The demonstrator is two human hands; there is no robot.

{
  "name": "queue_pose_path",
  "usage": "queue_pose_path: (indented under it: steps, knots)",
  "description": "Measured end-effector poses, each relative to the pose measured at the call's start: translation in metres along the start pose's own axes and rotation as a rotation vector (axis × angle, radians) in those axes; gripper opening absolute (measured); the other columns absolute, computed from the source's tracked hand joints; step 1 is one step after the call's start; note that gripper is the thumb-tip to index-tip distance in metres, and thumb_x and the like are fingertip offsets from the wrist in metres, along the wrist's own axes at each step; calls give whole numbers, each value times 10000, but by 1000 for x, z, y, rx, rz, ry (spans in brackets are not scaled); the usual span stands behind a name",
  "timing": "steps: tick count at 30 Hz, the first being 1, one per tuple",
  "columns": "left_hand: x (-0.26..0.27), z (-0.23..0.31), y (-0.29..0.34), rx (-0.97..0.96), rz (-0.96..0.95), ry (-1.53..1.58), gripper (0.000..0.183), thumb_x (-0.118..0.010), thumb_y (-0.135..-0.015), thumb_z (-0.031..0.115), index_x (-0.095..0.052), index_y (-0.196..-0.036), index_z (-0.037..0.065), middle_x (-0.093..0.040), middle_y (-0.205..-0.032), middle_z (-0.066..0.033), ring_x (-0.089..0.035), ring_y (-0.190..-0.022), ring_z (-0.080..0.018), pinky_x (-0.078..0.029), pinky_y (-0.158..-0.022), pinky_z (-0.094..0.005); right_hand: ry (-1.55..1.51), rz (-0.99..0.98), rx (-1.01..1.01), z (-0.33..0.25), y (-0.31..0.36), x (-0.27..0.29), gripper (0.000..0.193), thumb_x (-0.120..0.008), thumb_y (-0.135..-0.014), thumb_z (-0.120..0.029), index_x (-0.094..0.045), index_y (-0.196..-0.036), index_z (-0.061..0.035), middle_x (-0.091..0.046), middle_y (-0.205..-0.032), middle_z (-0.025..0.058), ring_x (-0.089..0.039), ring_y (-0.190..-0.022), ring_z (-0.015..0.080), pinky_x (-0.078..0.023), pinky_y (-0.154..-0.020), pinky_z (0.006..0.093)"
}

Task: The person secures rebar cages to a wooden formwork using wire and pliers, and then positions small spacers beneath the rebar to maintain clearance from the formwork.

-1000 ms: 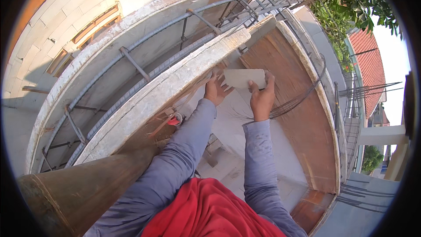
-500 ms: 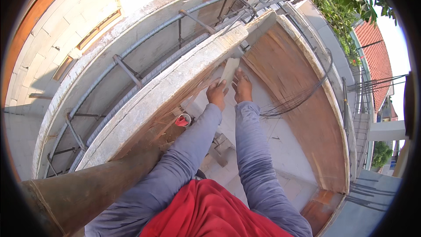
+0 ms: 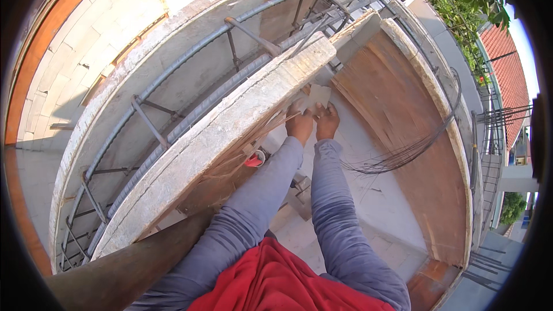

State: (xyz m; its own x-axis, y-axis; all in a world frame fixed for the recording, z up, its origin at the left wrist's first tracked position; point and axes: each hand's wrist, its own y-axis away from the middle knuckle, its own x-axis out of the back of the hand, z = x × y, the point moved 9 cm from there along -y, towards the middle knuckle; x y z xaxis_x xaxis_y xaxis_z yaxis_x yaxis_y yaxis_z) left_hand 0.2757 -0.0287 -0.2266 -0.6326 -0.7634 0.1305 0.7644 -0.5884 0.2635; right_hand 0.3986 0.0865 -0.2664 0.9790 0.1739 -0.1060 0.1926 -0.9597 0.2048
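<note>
We look down along both our grey-sleeved forearms to a pale block (image 3: 318, 97), a flat whitish piece that we hold between our two hands up against the inner face of a long concrete formwork wall (image 3: 230, 121). Our left hand (image 3: 299, 122) has its fingers closed on the block's left lower edge, close against the wall, and our right hand (image 3: 326, 121) grips its lower right side, the fingers wrapped onto the block; the two hands sit just beside each other, nearly touching. The block stands roughly upright, near the far end of the wall's top edge, where the wall meets a brown plywood panel (image 3: 397, 115) that curves away to our right. Beyond the wall runs a cage of grey steel reinforcing bars (image 3: 230, 57), with cross pieces tying the long bars together, and beyond that a wall of pale masonry blocks (image 3: 86, 40). A loose bundle of thin dark wire (image 3: 403, 152) lies against the plywood to the right of our right forearm, well apart from the hands. Just below our left forearm a small red object (image 3: 254, 160) sits at the foot of the wall; we cannot tell what it is. A red garment (image 3: 276, 282) covers our body at the lower edge.
</note>
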Motion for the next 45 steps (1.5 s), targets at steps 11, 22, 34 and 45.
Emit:
queue_pose_path:
  steps: [11, 22, 34, 45]
  knots:
    - [3, 15, -7, -137, 135, -190, 444, -639, -927, 144, -585, -1363, 84, -611, -1345, -205, -569, -1249, -377, -445, -1062, -449, 167, 53, 159, -19, 34, 6, 276, -722, -946, -137, -653, -1164, 17, -696, -930, 59, -630, -763, 122, -524, -606, 280]
    - [-54, 72, -24, -135, -174, 76, 545, -539, -909, 59, -518, -1453, 83, -585, -1425, -174, -552, -1314, -328, -427, -1095, -383, 287, 119, 180, 17, 31, 59, 265, -691, -968, -84, -617, -1164, 78, -667, -994, 81, -584, -889, 124, -485, -829, 274]
    - [-60, 72, -50, -277, -134, -113, 492, -468, -839, -33, -588, -1302, 80, -652, -1257, -149, -607, -1188, -296, -466, -977, -367, -1, 442, 242, 17, 21, 56, 310, -754, -939, -138, -656, -1102, 107, -692, -967, 103, -621, -871, 172, -512, -792, 302]
    - [-62, 74, -36, -307, -153, -219, 573, -449, -869, -44, -509, -1428, 66, -529, -1422, -200, -518, -1330, -353, -410, -1103, -407, 227, 433, 196, 14, 59, 62, 275, -704, -972, -171, -625, -1104, 57, -672, -942, 119, -618, -732, 165, -547, -702, 327]
